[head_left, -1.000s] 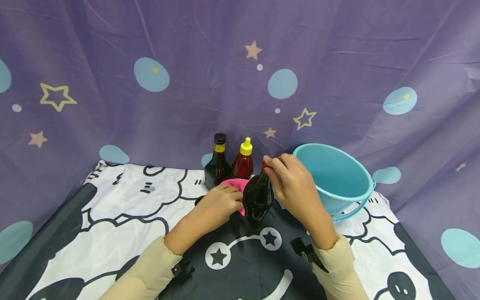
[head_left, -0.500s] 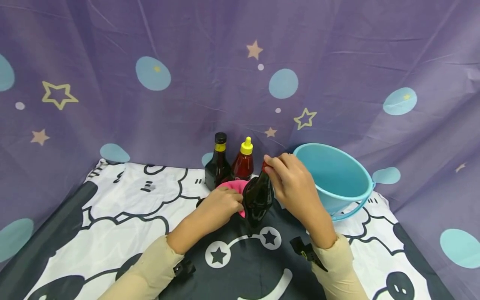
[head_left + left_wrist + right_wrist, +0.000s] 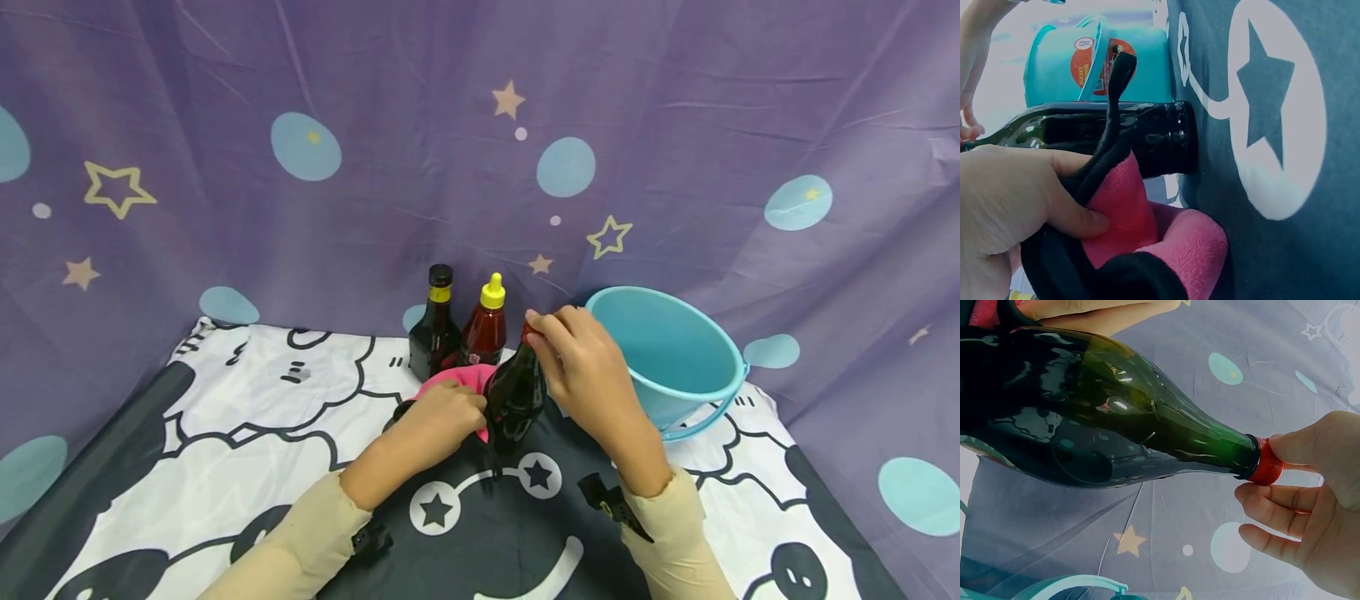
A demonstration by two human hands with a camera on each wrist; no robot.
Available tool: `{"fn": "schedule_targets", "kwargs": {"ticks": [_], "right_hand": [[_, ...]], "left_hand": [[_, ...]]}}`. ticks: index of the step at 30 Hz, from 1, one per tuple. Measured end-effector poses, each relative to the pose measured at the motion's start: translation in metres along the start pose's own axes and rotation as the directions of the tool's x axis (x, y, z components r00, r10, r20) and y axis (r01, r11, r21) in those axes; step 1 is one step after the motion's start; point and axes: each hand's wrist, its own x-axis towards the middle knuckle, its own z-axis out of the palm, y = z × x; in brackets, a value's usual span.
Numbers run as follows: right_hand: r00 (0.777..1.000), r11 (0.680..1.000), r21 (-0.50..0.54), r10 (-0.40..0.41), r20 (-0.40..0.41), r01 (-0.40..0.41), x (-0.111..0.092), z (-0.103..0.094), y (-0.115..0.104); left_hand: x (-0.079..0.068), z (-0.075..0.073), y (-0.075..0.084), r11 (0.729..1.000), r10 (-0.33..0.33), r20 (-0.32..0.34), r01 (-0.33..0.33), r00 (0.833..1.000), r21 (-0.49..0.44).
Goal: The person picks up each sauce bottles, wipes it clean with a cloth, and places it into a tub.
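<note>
A dark green glass bottle with a red cap stands on the dark part of the cloth. My right hand pinches that cap between thumb and fingers from the right. On the other side, my left hand pinches a pink cloth with black edging between thumb and fingers, right against the bottle's side. In the left wrist view a black loop of the edging lies across the bottle's lower body. Part of the pink cloth is hidden behind the left hand in the head view.
Behind the hands stand a dark sauce bottle with a black cap and a red squeeze bottle with a yellow top. A turquoise bucket sits to the right. A purple star-patterned curtain hangs at the back.
The pink cloth has shifted slightly left and down along with my left hand, showing more of the red squeeze bottle. My right hand keeps its pinch on the cap, nearly still.
</note>
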Motion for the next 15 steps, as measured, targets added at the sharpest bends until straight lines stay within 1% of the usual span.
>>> {"fn": "schedule_targets", "kwargs": {"ticks": [4, 8, 11, 13, 15], "right_hand": [[1.0, 1.0, 0.0, -0.003, 0.001, 0.003, 0.0, 0.0, 0.0], [1.0, 1.0, 0.003, -0.002, 0.0, 0.002, 0.0, 0.001, 0.001], [1.0, 1.0, 0.005, -0.002, 0.003, 0.002, -0.001, 0.001, 0.001], [1.0, 1.0, 0.005, -0.003, 0.004, 0.003, -0.001, 0.0, 0.001], [1.0, 1.0, 0.007, -0.003, 0.004, 0.003, -0.001, 0.0, 0.001]], "left_hand": [[0.0, 0.004, 0.002, 1.0, -0.004, 0.01, 0.004, 1.0, 0.014], [-0.001, 0.004, 0.001, 1.0, -0.013, 0.034, 0.013, 0.999, -0.007], [-0.002, 0.0, -0.001, 0.999, -0.014, 0.065, 0.017, 0.998, -0.049], [-0.002, -0.006, -0.003, 0.996, -0.022, 0.094, 0.03, 0.995, -0.085], [-0.001, -0.01, -0.005, 0.992, -0.031, 0.109, 0.044, 0.994, -0.116]]}}
